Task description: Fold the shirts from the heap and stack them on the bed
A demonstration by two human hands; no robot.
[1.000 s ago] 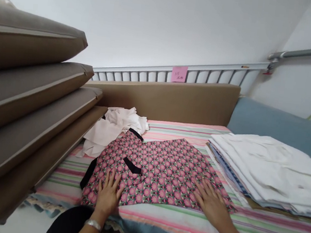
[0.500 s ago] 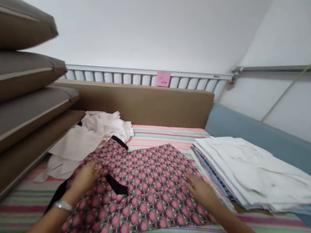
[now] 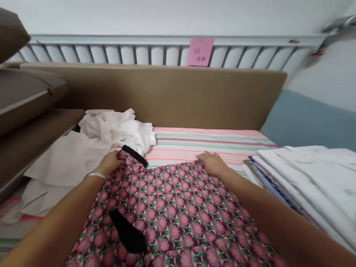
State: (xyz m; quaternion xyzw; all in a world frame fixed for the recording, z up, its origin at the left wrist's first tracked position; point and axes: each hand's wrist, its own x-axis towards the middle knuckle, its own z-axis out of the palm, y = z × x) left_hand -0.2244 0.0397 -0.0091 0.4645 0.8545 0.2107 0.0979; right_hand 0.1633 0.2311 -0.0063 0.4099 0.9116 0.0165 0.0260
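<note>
A pink-and-black floral garment (image 3: 174, 219) lies spread over the striped cloth, with a black band at its far left edge and a black strip (image 3: 128, 230) on its nearer part. My left hand (image 3: 110, 164), wearing a silver bracelet, is closed on the garment's edge beside the far black band. At the garment's far right corner, my right hand (image 3: 214, 164) has its fingers bent over the fabric and grips it. Crumpled white fabric (image 3: 117, 131) lies just beyond my left hand.
Brown padded cushions (image 3: 12, 93) are stacked at the left. A brown panel (image 3: 176, 92) stands along the back, before a white radiator (image 3: 110, 53) with a pink note (image 3: 200, 51). Folded white cloths (image 3: 323, 180) are piled at the right, by a blue panel (image 3: 323, 124).
Both hands have moved forward to the garment's far edge and taken hold of it there. The view has shifted closer, and the garment fills more of the lower frame.
</note>
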